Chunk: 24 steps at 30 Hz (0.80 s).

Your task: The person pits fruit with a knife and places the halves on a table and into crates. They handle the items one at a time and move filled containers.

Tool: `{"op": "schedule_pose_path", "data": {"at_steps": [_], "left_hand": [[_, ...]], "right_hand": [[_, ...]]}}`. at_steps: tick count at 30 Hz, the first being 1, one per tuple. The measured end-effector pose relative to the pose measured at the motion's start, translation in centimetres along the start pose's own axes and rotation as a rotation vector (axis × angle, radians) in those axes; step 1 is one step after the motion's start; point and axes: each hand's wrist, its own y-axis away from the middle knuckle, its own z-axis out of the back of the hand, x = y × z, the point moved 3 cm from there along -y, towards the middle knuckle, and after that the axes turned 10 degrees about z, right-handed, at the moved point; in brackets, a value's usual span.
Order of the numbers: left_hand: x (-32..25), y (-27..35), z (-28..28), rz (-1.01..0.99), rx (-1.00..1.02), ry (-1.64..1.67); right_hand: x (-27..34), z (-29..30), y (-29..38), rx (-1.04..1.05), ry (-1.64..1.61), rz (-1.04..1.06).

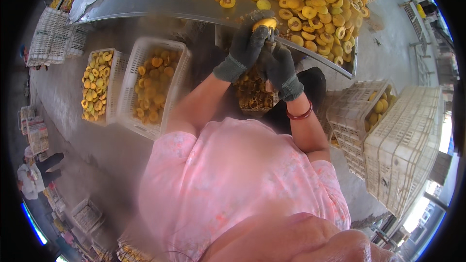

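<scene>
My left hand (246,45), in a dark knit glove, holds a yellow halved fruit (265,24) at the near edge of a metal table (160,3). My right hand (279,66), gloved alike, is closed around a small metal tool (271,38) that meets the fruit; the tool's kind cannot be told. Many halved yellow fruits (309,12) are heaped on the table just beyond and to the right of my hands. Below my hands, between my legs, a crate holds brown and orange fruit scraps (255,91), partly hidden by my hands.
A white plastic crate (125,80) of orange fruit halves stands left of me, beside a smaller crate (113,91) of yellow halves. Stacked white crates (400,145) rise on the right, some holding fruit. More crates (49,36) stand far left. A person (31,176) is at the left rim.
</scene>
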Motion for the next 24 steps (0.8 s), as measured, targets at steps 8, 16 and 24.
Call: {"op": "schedule_pose_path", "data": {"at_steps": [8,16,24], "left_hand": [[0.0,0.4,0.0,0.248,0.009,0.393],[-0.5,1.4,0.3,0.163,0.02,0.126],[1.9,1.1,0.5,0.225,0.225,0.418]], "right_hand": [[0.1,0.0,-0.2,-0.166,-0.039,0.175],[1.3,0.0,0.3,-0.059,-0.52,-0.045],[1.4,0.1,1.1,0.174,-0.817,-0.269]]}}
